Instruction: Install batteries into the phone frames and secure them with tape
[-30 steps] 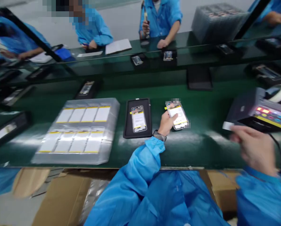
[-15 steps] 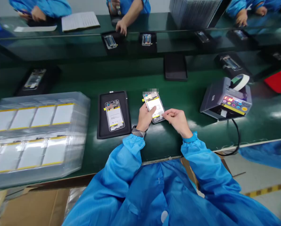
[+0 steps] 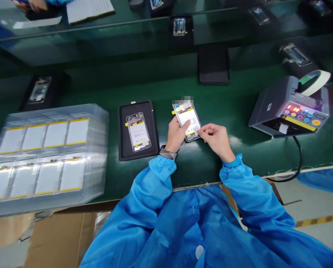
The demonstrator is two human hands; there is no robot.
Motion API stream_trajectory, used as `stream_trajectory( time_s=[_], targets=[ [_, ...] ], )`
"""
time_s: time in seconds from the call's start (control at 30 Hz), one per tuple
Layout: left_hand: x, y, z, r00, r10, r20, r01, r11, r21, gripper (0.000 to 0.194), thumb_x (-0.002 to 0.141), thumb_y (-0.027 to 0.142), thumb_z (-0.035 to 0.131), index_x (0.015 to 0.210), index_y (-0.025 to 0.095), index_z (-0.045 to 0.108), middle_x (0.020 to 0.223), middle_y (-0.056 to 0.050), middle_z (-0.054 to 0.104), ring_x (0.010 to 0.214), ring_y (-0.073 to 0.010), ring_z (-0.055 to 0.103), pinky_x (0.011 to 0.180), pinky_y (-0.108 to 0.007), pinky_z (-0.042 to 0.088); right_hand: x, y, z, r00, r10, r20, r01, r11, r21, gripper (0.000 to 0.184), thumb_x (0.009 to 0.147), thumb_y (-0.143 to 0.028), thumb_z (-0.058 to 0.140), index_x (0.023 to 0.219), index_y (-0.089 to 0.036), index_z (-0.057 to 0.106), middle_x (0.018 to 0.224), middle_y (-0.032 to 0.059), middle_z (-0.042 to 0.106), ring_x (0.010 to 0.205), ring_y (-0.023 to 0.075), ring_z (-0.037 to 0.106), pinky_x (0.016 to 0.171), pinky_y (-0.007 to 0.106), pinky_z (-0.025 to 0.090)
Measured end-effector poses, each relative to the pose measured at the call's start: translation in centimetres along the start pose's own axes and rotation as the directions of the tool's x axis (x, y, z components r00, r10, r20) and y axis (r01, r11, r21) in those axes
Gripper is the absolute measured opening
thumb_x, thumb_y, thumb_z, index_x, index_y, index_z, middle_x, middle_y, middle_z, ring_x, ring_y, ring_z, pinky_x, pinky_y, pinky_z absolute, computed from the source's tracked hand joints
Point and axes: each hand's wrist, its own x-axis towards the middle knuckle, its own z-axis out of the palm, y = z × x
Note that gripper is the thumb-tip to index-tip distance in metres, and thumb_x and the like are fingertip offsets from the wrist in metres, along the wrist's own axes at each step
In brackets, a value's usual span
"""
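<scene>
My left hand point(image 3: 176, 134) grips the lower edge of an open smartphone housing point(image 3: 186, 121), its thumb lying on the white battery-like sheet inside. The fingertips of my right hand point(image 3: 216, 140) pinch the housing's lower right edge. This housing lies on the green workbench point(image 3: 225, 96), tilted slightly and partly covered by my fingers. Just left of my left hand, a second housing point(image 3: 138, 132) rests in a black tray point(image 3: 122, 130). Yellow tape strips mark both housings.
A clear-wrapped pack of white batteries point(image 3: 43, 156) fills the bench's left side. To the right stands a grey tape dispenser point(image 3: 289, 106) with a tape roll point(image 3: 314, 82) and black cable. Black trays sit farther back, under a glass shelf point(image 3: 99, 28). Cardboard lies below the bench's front edge.
My right hand has moved left from the tape dispenser onto the housing. My left hand stays on the housing. The view has turned, shifting the bench contents.
</scene>
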Motion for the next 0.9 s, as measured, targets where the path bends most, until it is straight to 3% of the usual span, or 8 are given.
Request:
stream_trajectory(
  time_s=[0.37,0.9],
  targets=[
    [-0.15,0.08,0.14,1.0,0.017,-0.012,-0.017,1.0,-0.002,0.039,0.077,0.023,0.081,0.111,0.013,0.064,0.12,-0.015,0.075,0.106,-0.0291,0.073,0.092,-0.042,0.058,0.08,-0.21,-0.05,1.0,-0.003,0.03,0.002,1.0,0.025,0.039,0.074,-0.051,0.081,0.076,-0.016,0.066,0.053,-0.002,0.056,0.047,0.0101,0.047,0.05,0.023,0.034],
    [-0.14,-0.03,0.11,1.0,0.017,-0.015,-0.017,1.0,0.012,0.044,0.076,0.028,0.086,0.112,0.015,0.063,0.123,-0.014,0.074,0.111,-0.0295,0.071,0.097,-0.043,0.056,-0.07,0.3,0.11,0.998,-0.052,0.023,0.054,0.99,-0.133,0.031,0.079,-0.046,0.074,0.08,-0.016,0.064,0.054,-0.002,0.057,0.049,0.0106,0.044,0.052,0.025,0.033]
  ],
)
